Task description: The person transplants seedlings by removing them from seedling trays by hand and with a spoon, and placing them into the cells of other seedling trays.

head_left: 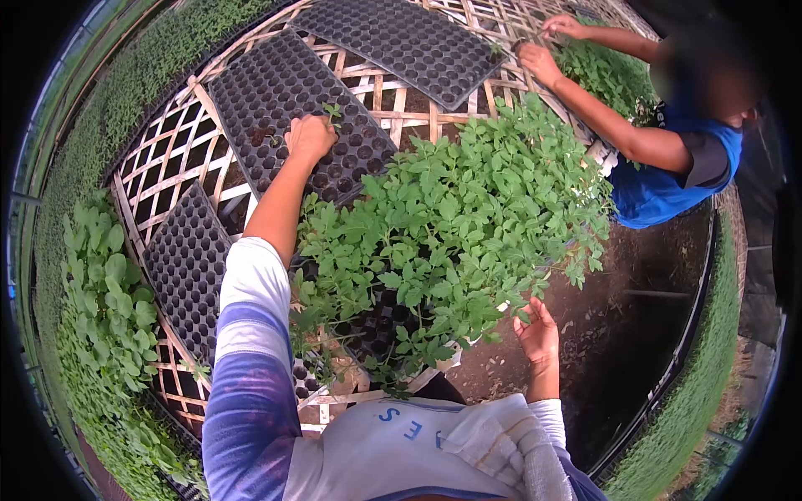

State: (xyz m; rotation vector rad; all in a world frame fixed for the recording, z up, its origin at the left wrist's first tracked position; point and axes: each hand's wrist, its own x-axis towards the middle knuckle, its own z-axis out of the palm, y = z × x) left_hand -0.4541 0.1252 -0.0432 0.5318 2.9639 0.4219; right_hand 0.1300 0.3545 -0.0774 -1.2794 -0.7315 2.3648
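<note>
My left hand (pixel 310 139) reaches down onto a black cell tray (pixel 284 71), its fingers curled in a pinch. A small green seedling (pixel 332 112) stands out beside the thumb side of that hand; its stem base is hidden by the fingers. Below and to the right is a dense mass of leafy seedlings (pixel 451 209) growing in another black cell tray (pixel 372 330), mostly covered by the leaves. My right hand (pixel 537 331) is palm up near the front right edge of these leaves. Its fingers are slightly bent and apart, with nothing seen in them.
Black cell trays (pixel 418 50) (pixel 188 267) lie on a woven bamboo lattice (pixel 171 159). A co-worker (pixel 668 167) in blue reaches over more seedlings (pixel 597 75) at upper right. Broad-leaved plants (pixel 104 292) line the left. Bare soil (pixel 601 334) shows at right.
</note>
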